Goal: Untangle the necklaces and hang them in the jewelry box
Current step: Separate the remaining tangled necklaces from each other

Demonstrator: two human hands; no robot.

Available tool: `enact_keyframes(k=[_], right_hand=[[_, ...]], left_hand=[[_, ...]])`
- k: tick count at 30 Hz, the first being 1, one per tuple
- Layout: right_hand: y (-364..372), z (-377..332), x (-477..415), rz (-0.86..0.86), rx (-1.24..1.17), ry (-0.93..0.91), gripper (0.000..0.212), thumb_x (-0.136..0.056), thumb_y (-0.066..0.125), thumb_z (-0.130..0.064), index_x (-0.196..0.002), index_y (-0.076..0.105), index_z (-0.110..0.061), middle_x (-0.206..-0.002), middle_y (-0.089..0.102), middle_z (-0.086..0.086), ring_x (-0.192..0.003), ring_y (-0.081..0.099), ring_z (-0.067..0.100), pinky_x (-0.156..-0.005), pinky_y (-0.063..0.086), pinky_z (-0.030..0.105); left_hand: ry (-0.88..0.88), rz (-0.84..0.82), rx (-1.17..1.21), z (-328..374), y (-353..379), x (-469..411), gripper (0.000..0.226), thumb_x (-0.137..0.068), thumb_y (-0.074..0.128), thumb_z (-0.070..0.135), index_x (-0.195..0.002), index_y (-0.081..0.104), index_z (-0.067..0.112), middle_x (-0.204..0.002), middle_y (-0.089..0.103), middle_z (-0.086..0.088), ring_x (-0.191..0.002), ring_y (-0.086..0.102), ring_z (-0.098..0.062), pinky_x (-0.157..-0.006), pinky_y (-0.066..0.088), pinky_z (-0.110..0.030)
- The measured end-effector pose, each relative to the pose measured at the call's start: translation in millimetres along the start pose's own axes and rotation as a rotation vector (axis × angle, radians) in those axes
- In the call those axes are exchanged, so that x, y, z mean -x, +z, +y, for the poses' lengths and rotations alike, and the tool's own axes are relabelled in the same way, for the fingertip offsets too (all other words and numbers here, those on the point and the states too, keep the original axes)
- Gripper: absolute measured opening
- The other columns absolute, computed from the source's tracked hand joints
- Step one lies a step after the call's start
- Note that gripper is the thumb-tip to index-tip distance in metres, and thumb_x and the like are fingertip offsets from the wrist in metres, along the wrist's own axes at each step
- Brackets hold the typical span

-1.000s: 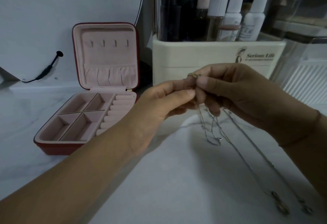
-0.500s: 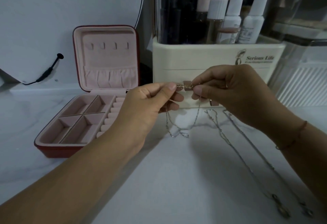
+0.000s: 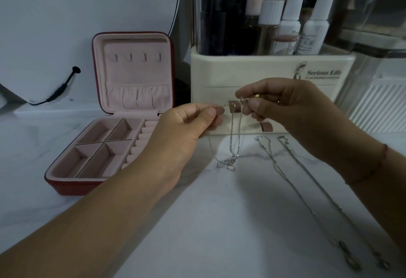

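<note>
Necklace of thin silver chain (image 3: 233, 137) hangs looped between left hand (image 3: 186, 128) and right hand (image 3: 285, 106), both pinching it; pendants (image 3: 227, 164) touch white marble tabletop (image 3: 208, 222), red jewelry box (image 3: 66, 187) open at nine o'clock.

Shiny metal necklace (image 3: 233, 145); matt velvety-lined jewelry box (image 3: 114, 145); marbled countertop (image 3: 197, 222).
</note>
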State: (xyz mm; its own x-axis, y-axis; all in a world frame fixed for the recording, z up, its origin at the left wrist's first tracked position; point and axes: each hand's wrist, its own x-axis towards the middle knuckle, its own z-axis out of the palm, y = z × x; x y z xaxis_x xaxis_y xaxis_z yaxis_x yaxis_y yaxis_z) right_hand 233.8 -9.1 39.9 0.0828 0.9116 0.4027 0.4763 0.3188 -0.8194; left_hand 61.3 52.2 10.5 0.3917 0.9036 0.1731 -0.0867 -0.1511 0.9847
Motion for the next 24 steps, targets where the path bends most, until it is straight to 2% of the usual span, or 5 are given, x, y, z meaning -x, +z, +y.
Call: enact_keyframes(k=[4,11,15,19,24], right_hand=[[1.4,-0.8,-0.8,0.016,-0.019,-0.009,0.016,-0.088,0.059,-0.001,-0.093,0.066,-0.015,-0.073,0.071,0.001,-0.065,0.060,0.006,-0.066,0.051,0.018],[7.1,0.4,-0.2,-0.005,-0.056,-0.015,0.014,-0.088,0.058,0.002,-0.090,0.066,-0.010,-0.071,0.068,0.004,-0.061,0.057,0.004,-0.055,0.043,0.011],[8.5,1.2,0.2,-0.027,-0.066,-0.029,0.012,-0.088,0.059,0.000,-0.091,0.066,-0.009,-0.070,0.068,0.003,-0.061,0.056,0.003,-0.054,0.041,0.009],[10.2,-0.6,0.8,-0.043,-0.089,-0.046,0.012,-0.088,0.059,-0.001,-0.088,0.065,-0.011,-0.070,0.067,0.003,-0.059,0.056,0.001,-0.054,0.040,0.008],[10.0,0.7,0.9,-0.044,-0.080,-0.036,0.010,-0.088,0.060,-0.002,-0.088,0.066,-0.011,-0.069,0.067,0.003,-0.058,0.055,0.002,-0.054,0.040,0.009]], left_hand=[[-0.043,-0.027,-0.010,2.1,0.9,1.3,0.016,-0.090,0.056,0.009,-0.086,0.071,0.016,-0.075,0.070,0.002,-0.079,0.063,-0.010,-0.087,0.049,-0.031],[-0.105,-0.097,0.091,1.7,4.3,3.0,0.017,-0.090,0.052,0.001,-0.089,0.067,0.010,-0.067,0.059,-0.001,-0.061,0.058,-0.012,-0.079,0.054,-0.033],[-0.028,-0.137,-0.058,0.7,5.7,6.5,0.015,-0.081,0.068,0.020,-0.095,0.071,0.020,-0.081,0.062,0.001,-0.074,0.057,-0.005,-0.082,0.048,-0.023],[0.040,-0.106,-0.075,1.0,6.0,7.5,0.017,-0.077,0.071,0.021,-0.093,0.074,0.018,-0.072,0.069,0.012,-0.066,0.057,0.008,-0.069,0.043,-0.007],[0.040,-0.107,-0.054,-0.3,4.9,5.8,0.007,-0.080,0.069,0.015,-0.084,0.074,0.013,-0.072,0.072,-0.001,-0.067,0.063,-0.006,-0.066,0.049,-0.013]])
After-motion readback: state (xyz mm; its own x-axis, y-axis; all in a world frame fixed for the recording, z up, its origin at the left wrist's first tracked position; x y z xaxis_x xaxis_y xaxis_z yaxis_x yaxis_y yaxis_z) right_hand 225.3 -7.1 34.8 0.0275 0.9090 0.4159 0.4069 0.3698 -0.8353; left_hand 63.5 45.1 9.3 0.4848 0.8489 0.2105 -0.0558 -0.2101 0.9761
